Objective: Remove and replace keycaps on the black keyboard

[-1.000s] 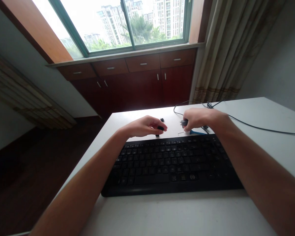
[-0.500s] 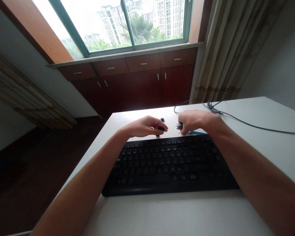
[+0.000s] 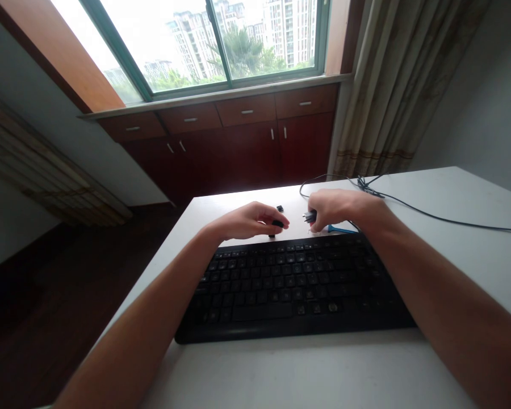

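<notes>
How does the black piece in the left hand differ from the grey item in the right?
The black piece looks uniformly dark; the grey item is lighter, with pale ends. The left hand pinches the black piece between thumb and fingers, while the right hand wraps around the grey item, which juts leftward. Both are partly hidden by the hands, beyond the keyboard's far edge.

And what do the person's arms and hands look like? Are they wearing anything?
The left hand and right hand are bare, without gloves. The left forearm and right forearm narrow toward the wrists. No sleeves, watch or bracelet show, and I can't make out any rings.
</notes>
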`<control>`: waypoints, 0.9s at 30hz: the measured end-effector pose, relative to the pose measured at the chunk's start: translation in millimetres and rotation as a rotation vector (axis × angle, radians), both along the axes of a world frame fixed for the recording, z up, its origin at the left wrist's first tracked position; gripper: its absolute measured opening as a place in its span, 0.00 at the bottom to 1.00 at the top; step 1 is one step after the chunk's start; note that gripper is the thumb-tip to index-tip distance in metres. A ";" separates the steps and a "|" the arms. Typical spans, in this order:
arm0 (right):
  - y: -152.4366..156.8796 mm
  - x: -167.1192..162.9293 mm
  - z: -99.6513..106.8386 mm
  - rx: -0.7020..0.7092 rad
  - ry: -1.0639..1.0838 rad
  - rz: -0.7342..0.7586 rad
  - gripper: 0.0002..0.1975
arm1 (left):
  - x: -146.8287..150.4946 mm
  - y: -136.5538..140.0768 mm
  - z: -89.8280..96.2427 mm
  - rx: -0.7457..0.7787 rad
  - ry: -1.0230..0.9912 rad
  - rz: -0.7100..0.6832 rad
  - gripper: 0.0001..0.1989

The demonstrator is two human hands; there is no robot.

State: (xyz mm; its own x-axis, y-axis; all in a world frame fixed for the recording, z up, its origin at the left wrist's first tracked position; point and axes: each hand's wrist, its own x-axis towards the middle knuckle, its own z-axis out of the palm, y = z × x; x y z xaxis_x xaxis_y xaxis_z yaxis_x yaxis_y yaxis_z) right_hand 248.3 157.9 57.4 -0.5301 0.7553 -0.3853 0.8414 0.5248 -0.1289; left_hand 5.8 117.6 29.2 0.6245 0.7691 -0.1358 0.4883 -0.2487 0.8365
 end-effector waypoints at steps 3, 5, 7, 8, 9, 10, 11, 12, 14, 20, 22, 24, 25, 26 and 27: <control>-1.7 -2.5 1.4 0.006 -0.013 -0.014 0.18 | 0.8 -0.1 0.8 -0.004 0.001 0.004 0.20; -2.5 -4.4 2.1 0.013 -0.026 -0.024 0.18 | 1.1 -0.3 1.4 -0.006 0.003 -0.002 0.21; -2.9 -5.9 2.8 0.011 -0.036 -0.027 0.18 | 1.2 -0.5 1.9 -0.006 0.006 -0.008 0.21; -2.9 -6.4 3.1 0.008 -0.040 -0.026 0.18 | 1.3 -0.7 2.2 -0.006 0.007 -0.010 0.21; -2.9 -6.8 3.3 0.005 -0.042 -0.025 0.18 | 1.5 -0.9 2.4 -0.005 0.006 -0.009 0.21; -2.7 -7.0 3.2 0.005 -0.042 -0.023 0.18 | 1.7 -1.2 2.7 -0.004 0.006 -0.007 0.21; -2.5 -7.0 3.0 0.004 -0.041 -0.021 0.18 | 2.0 -1.5 2.9 -0.003 0.006 -0.004 0.21; -2.2 -7.0 2.6 0.004 -0.038 -0.019 0.18 | 2.2 -1.8 3.2 -0.004 0.005 0.000 0.21; -1.4 -6.5 1.5 0.003 -0.029 -0.012 0.18 | 2.6 -2.2 3.5 -0.010 0.007 0.008 0.21; -1.3 -5.0 4.1 -0.006 0.017 0.018 0.15 | 1.1 -1.4 2.6 -0.007 0.017 0.010 0.21; -2.9 -5.5 6.7 -0.009 0.027 0.015 0.16 | 0.8 -1.0 2.5 -0.004 0.013 0.004 0.22; -4.3 -6.7 8.0 -0.015 0.022 -0.001 0.19 | 1.2 -0.9 3.1 -0.001 0.010 -0.003 0.22; -4.5 -7.4 7.8 -0.019 0.014 -0.010 0.20 | 1.6 -1.0 3.5 -0.001 0.010 -0.004 0.22; -4.5 -7.9 7.0 -0.021 0.005 -0.020 0.22 | 2.0 -1.2 4.0 -0.001 0.010 -0.004 0.21; -4.0 -8.3 5.9 -0.022 -0.004 -0.030 0.23 | 2.4 -1.4 4.5 -0.001 0.011 -0.002 0.21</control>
State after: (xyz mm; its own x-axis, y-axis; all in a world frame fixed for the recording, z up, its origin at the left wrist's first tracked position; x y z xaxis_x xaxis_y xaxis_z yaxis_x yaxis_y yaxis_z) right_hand 240.0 153.8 63.3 -0.5059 0.7620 -0.4042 0.8572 0.4964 -0.1371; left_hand 8.2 116.2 33.7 0.6245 0.7677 -0.1433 0.4971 -0.2493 0.8311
